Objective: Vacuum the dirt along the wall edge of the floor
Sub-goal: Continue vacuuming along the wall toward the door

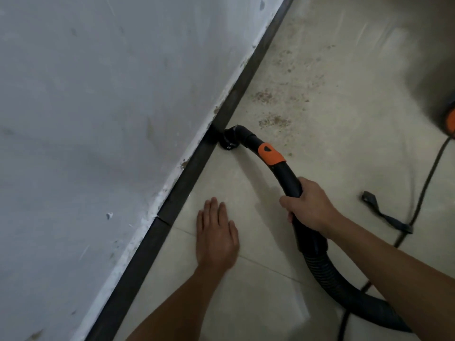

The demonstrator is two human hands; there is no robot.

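A black vacuum wand [278,163] with an orange collar curves down to a round black nozzle [230,141], which sits on the floor against the dark skirting board [194,166]. My right hand [307,207] grips the wand where it meets the ribbed hose [327,276]. With fingers straight, my left hand [216,235] lies flat on the pale floor tile, just right of the skirting. Brown dirt [273,119] is scattered on the tiles beyond the nozzle, along the wall edge.
A grey-white wall [98,119] fills the left side. At the right edge stands the orange and black vacuum body [450,119], its power cable [428,178] running down the floor. A black strap [384,212] lies on the tiles beside the cable.
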